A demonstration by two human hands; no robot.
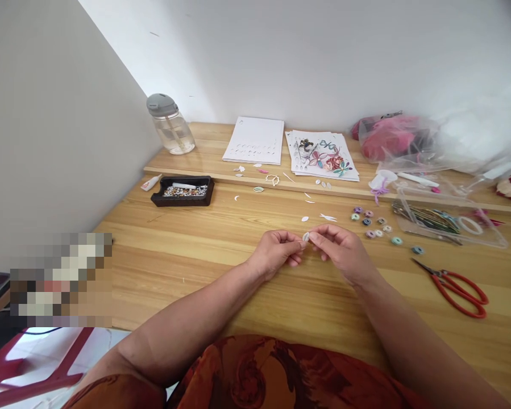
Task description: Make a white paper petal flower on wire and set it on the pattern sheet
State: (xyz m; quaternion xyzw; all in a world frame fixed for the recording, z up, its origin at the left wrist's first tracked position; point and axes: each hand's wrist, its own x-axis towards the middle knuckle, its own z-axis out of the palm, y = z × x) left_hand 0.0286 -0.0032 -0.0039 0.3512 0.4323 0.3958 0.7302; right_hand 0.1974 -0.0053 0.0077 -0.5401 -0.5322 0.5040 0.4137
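We pinch a small white oval piece [306,237] between fingertips of our left hand [276,250] and right hand [338,248], above the wooden table [195,236], spools [369,233] and red-handled scissors [441,274] to the right.

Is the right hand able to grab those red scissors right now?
Probably yes: nothing covers the red scissors on the table, to the right of the right hand, though that hand is pinching a small white piece.

I log bright, diffuse light; left wall [59,113] greyer than back wall [302,62]; view's top-right corner darkened, lower-left patch pixelated; white bundle [477,133] washed out.
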